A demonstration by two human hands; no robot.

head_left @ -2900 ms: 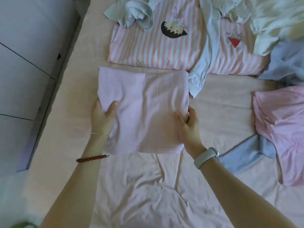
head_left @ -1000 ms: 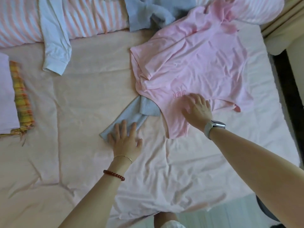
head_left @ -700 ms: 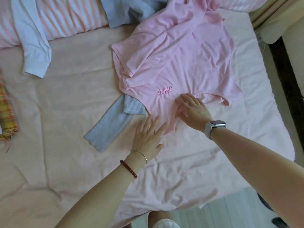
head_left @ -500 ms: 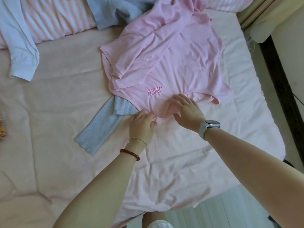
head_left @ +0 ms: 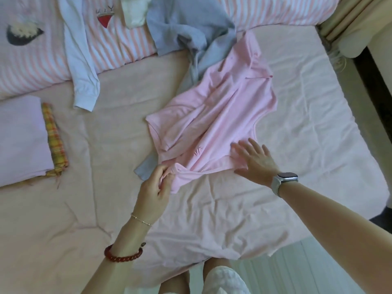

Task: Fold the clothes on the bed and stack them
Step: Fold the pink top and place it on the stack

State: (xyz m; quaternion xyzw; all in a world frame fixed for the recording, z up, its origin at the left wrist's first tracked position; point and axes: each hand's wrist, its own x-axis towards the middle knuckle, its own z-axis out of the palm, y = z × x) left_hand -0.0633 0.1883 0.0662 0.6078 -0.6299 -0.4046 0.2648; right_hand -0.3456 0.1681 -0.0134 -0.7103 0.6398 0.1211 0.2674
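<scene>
A crumpled pink T-shirt (head_left: 214,122) lies in the middle of the bed (head_left: 318,132), partly over a grey garment (head_left: 191,32) whose sleeve end pokes out at its lower left. My left hand (head_left: 154,192) pinches the T-shirt's near edge between thumb and fingers. My right hand (head_left: 254,161) lies flat with spread fingers on the shirt's near right edge. At the far left sits a stack of folded clothes: a lilac piece (head_left: 21,136) on a yellow plaid one (head_left: 54,136).
A pink-striped quilt (head_left: 31,66) runs along the back of the bed, with a pale blue long-sleeved top (head_left: 81,60) and a whitish garment (head_left: 135,9) draped on it. The bed's near edge and the floor (head_left: 297,272) are below; a dark gap and curtain stand at right.
The lilac piece was set on the stack at left. Both hands went to the pink T-shirt; my left hand left the grey sleeve, took the shirt's edge and drew it leftward, bunching the shirt narrower.
</scene>
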